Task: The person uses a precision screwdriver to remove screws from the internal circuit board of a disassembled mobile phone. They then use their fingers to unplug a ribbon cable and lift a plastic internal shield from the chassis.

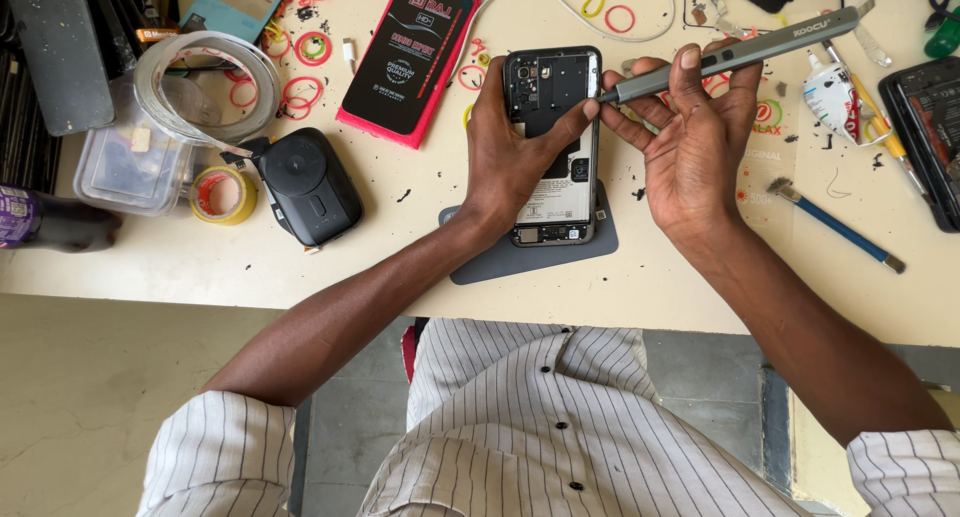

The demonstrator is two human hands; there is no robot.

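Note:
An opened smartphone (556, 87) with its back cover off lies on a dark grey mat (600, 242) on the cream worktable. My left hand (510, 152) rests over the phone's left side, thumb pressing across its middle. In my right hand (690, 142) is a grey pen-shaped electric screwdriver (740, 52). Its tip touches the phone's right edge near the top. The lower left part of the phone is hidden under my left hand.
A red and black flat package (410, 52) lies left of the phone. Further left are a black device (310, 187), a yellow tape roll (223, 195), a clear plastic box (125, 167) and scattered rubber bands (300, 92). A blue-handled brush (840, 227), glue tube (828, 95) and another phone (925, 127) lie on the right.

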